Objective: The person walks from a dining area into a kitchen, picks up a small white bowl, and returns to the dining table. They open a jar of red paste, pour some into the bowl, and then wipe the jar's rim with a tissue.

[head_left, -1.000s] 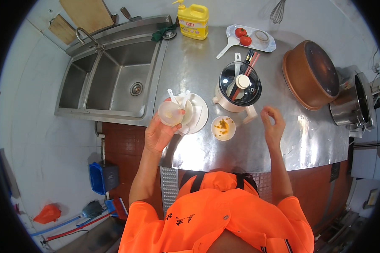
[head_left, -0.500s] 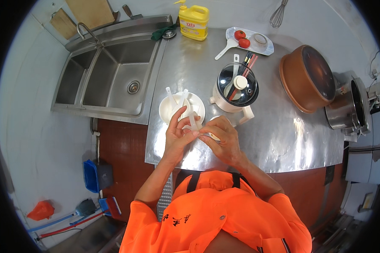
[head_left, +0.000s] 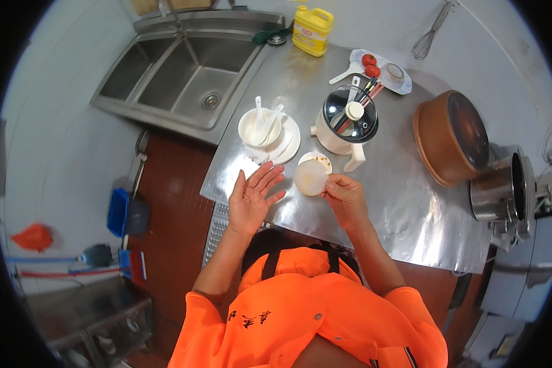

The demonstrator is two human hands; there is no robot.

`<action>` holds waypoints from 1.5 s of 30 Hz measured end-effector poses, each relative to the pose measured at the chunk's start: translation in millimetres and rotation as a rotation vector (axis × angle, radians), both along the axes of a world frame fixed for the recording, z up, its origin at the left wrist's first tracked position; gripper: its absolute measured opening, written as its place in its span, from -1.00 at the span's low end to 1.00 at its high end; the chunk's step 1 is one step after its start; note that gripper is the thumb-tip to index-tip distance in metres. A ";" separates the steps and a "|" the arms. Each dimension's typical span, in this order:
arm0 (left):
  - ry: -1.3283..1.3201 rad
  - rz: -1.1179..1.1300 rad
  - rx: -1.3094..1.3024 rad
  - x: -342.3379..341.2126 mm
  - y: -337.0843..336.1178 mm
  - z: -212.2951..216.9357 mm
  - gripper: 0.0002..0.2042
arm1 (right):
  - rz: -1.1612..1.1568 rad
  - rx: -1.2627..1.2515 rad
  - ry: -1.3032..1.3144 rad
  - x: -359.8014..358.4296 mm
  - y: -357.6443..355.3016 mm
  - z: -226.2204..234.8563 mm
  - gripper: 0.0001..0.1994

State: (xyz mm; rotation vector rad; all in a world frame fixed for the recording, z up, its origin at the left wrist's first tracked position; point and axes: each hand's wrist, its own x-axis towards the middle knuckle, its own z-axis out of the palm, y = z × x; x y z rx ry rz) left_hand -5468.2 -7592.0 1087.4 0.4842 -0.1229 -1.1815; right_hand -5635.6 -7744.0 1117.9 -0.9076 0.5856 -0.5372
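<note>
My right hand point(head_left: 345, 195) pinches the edge of a round, translucent whitish lid point(head_left: 310, 179) between thumb and fingers. Partly hidden under that lid is a small white bowl point(head_left: 316, 157) with orange-brown bits in it. My left hand point(head_left: 251, 199) holds nothing; its palm is turned up and the fingers are spread, over the counter's near edge. Just beyond it, a white bowl point(head_left: 251, 136) with white spoons point(head_left: 268, 122) in it sits with a white plate point(head_left: 292, 149). A cream electric pot point(head_left: 332, 141) with a glass lid, chopsticks point(head_left: 367, 97) and a white ladle stands right of these.
Two tomatoes point(head_left: 371, 71) lie on a tray point(head_left: 405, 88) at the back. A yellow jug point(head_left: 313, 30) stands beside the double sink point(head_left: 184, 80). On the right are a brown lidded pot point(head_left: 432, 141) and a steel pot point(head_left: 494, 195). A whisk point(head_left: 432, 34) hangs on the wall.
My hands have parted: the left has opened and turned palm up, while the right now holds the translucent lid out flat. The view has shifted and turned slightly.
</note>
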 end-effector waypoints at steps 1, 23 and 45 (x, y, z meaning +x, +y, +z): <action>0.017 0.036 0.036 -12.2 9.9 -4.0 -0.42 | 0.045 0.047 -0.029 -10.4 1.7 -1.8 -0.90; 0.150 0.761 0.355 -226.8 278.3 -59.1 -0.74 | 0.683 0.574 -0.136 -74.7 182.8 -74.6 -0.89; -1.314 0.431 0.826 -142.9 84.9 -52.0 -0.59 | 0.223 0.412 -0.111 -128.4 62.4 -89.1 -0.84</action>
